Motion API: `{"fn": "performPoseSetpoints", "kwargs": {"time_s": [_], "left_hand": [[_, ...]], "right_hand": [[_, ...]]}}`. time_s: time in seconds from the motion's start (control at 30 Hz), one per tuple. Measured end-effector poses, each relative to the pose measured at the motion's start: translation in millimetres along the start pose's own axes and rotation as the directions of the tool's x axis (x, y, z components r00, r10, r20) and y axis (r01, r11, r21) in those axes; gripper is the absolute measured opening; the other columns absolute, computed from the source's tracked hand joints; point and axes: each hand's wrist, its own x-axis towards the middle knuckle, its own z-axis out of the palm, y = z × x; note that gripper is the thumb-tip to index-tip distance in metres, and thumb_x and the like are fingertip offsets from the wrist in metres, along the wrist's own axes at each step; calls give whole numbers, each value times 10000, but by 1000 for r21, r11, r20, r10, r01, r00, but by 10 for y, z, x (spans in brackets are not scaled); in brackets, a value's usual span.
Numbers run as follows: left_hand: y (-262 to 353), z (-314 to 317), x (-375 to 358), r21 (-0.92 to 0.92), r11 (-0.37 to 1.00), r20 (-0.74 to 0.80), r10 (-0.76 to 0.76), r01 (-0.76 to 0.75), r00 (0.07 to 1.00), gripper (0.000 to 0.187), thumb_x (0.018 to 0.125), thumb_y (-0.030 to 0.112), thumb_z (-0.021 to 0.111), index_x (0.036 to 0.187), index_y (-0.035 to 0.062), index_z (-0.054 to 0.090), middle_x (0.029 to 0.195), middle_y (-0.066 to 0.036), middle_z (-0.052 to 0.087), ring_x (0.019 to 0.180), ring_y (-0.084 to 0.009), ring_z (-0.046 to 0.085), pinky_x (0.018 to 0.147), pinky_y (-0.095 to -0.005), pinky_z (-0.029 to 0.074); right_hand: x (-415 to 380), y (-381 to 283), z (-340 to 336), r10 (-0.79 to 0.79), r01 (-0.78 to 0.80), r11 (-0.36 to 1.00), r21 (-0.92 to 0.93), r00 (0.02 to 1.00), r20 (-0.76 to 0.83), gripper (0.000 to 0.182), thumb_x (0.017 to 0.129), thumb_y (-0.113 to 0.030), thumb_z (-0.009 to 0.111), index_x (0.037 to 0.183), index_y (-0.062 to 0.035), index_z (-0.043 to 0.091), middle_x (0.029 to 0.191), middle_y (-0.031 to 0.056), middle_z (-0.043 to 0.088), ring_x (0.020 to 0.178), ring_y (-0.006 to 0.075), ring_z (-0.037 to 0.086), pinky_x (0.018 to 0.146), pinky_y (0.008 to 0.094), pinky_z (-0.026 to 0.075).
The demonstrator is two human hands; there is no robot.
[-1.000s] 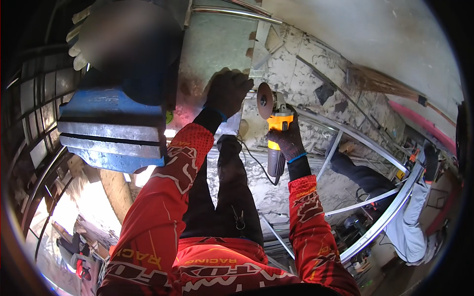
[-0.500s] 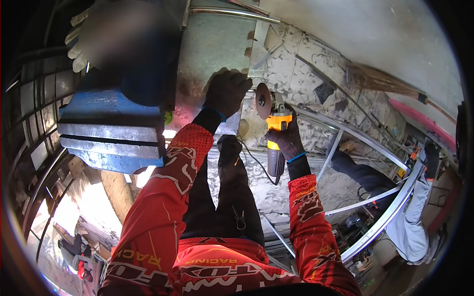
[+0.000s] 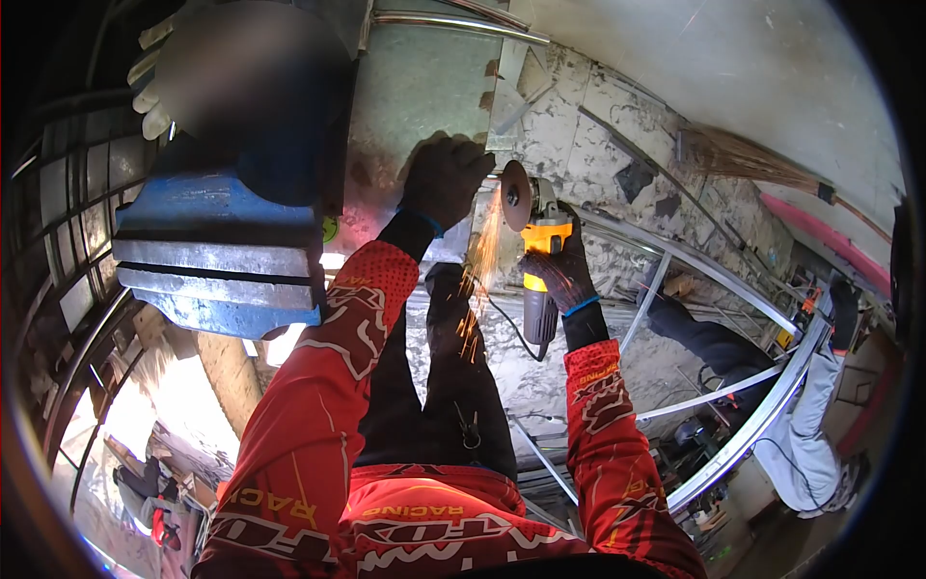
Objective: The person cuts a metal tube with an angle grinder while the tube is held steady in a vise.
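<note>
My right hand point(image 3: 562, 273), in a dark glove, grips the yellow and black body of an angle grinder point(image 3: 547, 236). Its thin cutting disc point(image 3: 515, 196) faces my left hand, and orange sparks point(image 3: 487, 246) stream from the disc down past my leg. On the metal-topped bench point(image 3: 424, 82), near its right edge, my gloved left hand point(image 3: 446, 183) is closed. A short shiny metal end point(image 3: 490, 178) shows between that hand and the disc; the fingers hide the rest of it.
A blue bench vise point(image 3: 217, 246) stands to the left of my arms. Metal bars point(image 3: 463, 21) lie across the bench's far end. On the right, a curved metal frame point(image 3: 743, 478) rests near another person's legs point(image 3: 805, 434). The grinder's black cord point(image 3: 511, 328) hangs by my knee.
Sparks now fly down from the disc, where none showed before. Both hands and the angle grinder have stayed almost in place.
</note>
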Motion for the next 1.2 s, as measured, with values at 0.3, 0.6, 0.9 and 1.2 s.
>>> {"fn": "performPoseSetpoints", "kwargs": {"time_s": [0.3, 0.6, 0.9, 1.2], "left_hand": [[23, -31, 11, -7, 999, 48, -35, 35, 998, 285, 768, 116, 659, 1053, 130, 653, 1026, -41, 638, 1040, -256, 604, 915, -429, 463], [19, -7, 6, 26, 1000, 36, -19, 18, 999, 257, 782, 141, 653, 1039, 142, 639, 1016, -38, 622, 1027, -249, 597, 905, -424, 460], [23, -8, 6, 20, 1000, 19, -15, 14, 1000, 246, 786, 141, 653, 1032, 145, 637, 1001, -35, 624, 1018, -249, 602, 896, -427, 463], [25, -55, 35, 25, 999, 64, -38, 36, 997, 221, 783, 122, 649, 1002, 143, 643, 1005, -34, 637, 1021, -247, 605, 890, -426, 464]], "right_hand": [[-13, -51, 16, 14, -14, 1000, 8, 1000, 4, 1025, 626, 36, 812, 1490, -102, 278, 1215, 103, 614, 1021, 212, 631, 861, 357, 567], [14, 14, 5, -10, 10, 1000, -29, 1000, 2, 1016, 638, 32, 820, 1485, -101, 277, 1209, 101, 616, 1019, 215, 636, 860, 361, 572], [-28, -124, 59, 14, -15, 998, -67, 1000, -11, 995, 646, 54, 808, 1478, -98, 283, 1198, 99, 627, 1021, 210, 645, 858, 352, 577], [3, -49, 0, -48, 47, 999, -24, 998, -39, 949, 645, 85, 785, 1454, -102, 325, 1187, 91, 627, 1021, 209, 644, 832, 348, 581]]}}
